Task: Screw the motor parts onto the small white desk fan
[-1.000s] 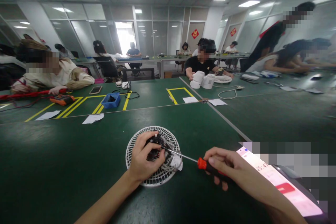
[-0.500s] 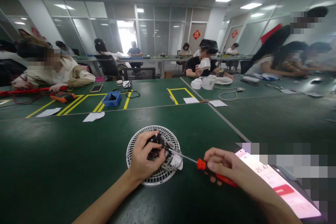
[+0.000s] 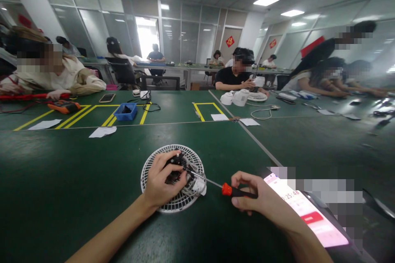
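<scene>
A round white fan grille (image 3: 182,206) lies on the green table, with a dark motor assembly (image 3: 178,159) and a bundle of pale cable on top of it. My left hand (image 3: 163,183) is closed around the motor assembly, thumb and fingers gripping its sides. From the right, my right hand (image 3: 251,193) holds a screwdriver (image 3: 227,189) with a red and black handle. The screwdriver's shaft slants up to the left and its tip meets the motor beside my left fingertips. The exact contact point is too small to make out.
A lit phone (image 3: 321,226) lies right of my right hand. Further back are a blue bin (image 3: 125,111), paper slips (image 3: 103,132), an orange meter (image 3: 65,107) and a dark phone (image 3: 107,98). Across the table a person (image 3: 233,74) handles white parts; white housings (image 3: 240,98) stand nearby.
The view has shifted slightly, so everything sits further left. My right hand's fingers have opened up somewhat around the screwdriver handle. My left hand keeps its grip on the motor assembly.
</scene>
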{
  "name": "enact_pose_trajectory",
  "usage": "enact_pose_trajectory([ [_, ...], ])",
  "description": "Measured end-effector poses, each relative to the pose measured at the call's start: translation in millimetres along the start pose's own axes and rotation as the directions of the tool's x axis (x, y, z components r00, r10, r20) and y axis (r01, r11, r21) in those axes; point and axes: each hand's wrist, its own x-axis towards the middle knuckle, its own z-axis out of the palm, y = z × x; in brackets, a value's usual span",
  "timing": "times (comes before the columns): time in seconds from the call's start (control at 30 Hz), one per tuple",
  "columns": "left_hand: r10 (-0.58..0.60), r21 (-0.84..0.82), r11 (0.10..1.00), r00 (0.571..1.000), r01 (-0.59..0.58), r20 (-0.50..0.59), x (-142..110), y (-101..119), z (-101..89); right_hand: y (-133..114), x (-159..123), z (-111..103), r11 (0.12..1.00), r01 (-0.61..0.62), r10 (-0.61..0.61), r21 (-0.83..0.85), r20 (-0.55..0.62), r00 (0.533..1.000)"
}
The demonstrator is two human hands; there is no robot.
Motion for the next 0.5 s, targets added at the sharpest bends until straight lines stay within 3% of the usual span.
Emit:
enact_pose_trajectory([
  [0.2, 0.012, -0.008, 1.0, 1.0, -0.012, -0.004, -0.6, -0.4, -0.3, 4.3, 4.5, -2.9, 0.997, -0.048, 0.05, -0.066, 0.018, 0.999],
  [0.5, 0.014, 0.001, 1.0, 1.0, -0.014, -0.006, -0.7, -1.0, 1.4, 3.9, 1.2, 1.0, 0.993, 0.0, -0.001, -0.115, -0.014, 1.0],
])
